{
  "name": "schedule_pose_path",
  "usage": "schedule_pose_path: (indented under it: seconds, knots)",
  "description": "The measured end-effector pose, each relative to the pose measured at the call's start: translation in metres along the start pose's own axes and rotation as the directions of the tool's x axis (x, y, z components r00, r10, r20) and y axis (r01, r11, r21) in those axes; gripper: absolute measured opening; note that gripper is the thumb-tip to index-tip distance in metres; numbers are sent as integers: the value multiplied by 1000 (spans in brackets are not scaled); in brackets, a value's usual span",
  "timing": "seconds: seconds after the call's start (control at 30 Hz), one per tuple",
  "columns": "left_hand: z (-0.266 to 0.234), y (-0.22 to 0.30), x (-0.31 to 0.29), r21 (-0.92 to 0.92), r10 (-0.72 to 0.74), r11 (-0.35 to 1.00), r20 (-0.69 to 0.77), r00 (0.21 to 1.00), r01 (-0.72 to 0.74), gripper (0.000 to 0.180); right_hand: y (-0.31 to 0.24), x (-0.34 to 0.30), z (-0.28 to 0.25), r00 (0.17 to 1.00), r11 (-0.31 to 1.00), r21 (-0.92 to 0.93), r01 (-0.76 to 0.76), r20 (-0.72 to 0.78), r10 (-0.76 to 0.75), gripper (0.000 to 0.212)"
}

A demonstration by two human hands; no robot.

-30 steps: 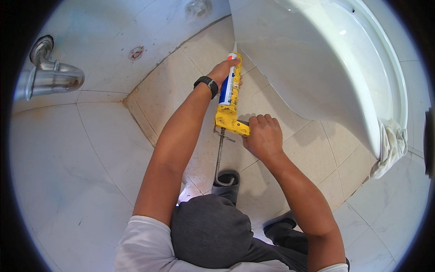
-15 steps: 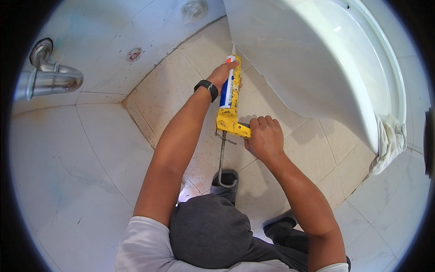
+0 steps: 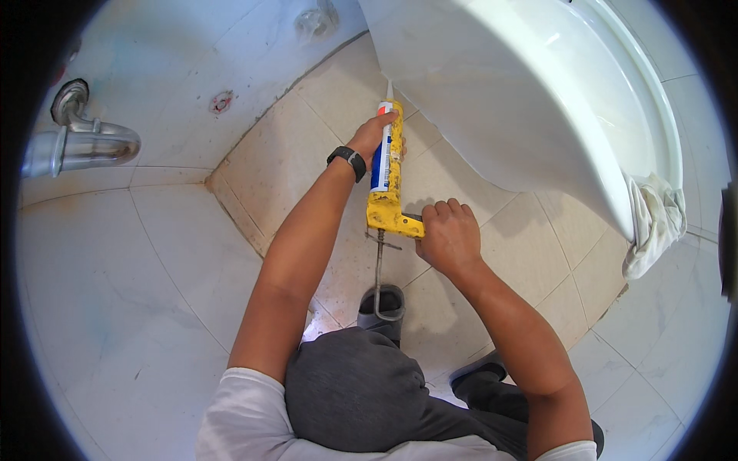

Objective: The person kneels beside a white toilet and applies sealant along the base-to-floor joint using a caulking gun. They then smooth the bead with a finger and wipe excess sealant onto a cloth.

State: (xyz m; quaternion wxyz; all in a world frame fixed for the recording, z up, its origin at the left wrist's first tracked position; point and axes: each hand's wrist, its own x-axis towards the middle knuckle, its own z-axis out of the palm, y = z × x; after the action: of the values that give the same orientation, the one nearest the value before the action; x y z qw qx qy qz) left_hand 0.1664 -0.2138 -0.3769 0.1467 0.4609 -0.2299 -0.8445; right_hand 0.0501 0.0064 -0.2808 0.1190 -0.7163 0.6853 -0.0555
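Observation:
I hold a yellow caulking gun [image 3: 394,184] loaded with a white and blue sealant cartridge [image 3: 382,157]. My left hand [image 3: 371,137], with a black watch on the wrist, is closed round the front of the barrel. At the rear, my right hand [image 3: 450,237] is wrapped round the handle. The pale nozzle [image 3: 390,91] points away from me, its tip at the lower edge of a large white glossy bathroom fixture [image 3: 492,100]; whether it touches cannot be told. A hooked metal rod [image 3: 379,280] sticks out behind the gun, toward me.
A crumpled whitish cloth [image 3: 655,223] hangs at the fixture's right end. On the left, a chrome drain pipe [image 3: 100,144] comes out of the marbled tile wall [image 3: 177,77]. Beige tiles [image 3: 265,146] cover the floor, where my dark sandal [image 3: 382,307] stands below the rod.
The nozzle and gun have shifted slightly left and toward me in the picture. The whole view has moved a little as well. Both hands keep their grip.

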Motion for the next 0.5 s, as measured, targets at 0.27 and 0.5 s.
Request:
schedule_pose_path:
  seconds: [0.27,0.5]
  knots:
    - [2,-2,-3,-29,-16,999,16,1000,17,48,-2,2,-8,998,1000,-23,-12,59,13,22]
    - [0,-3,-2,-69,-42,997,45,998,45,47,-5,5,-14,999,1000,-29,-11,53,12,20]
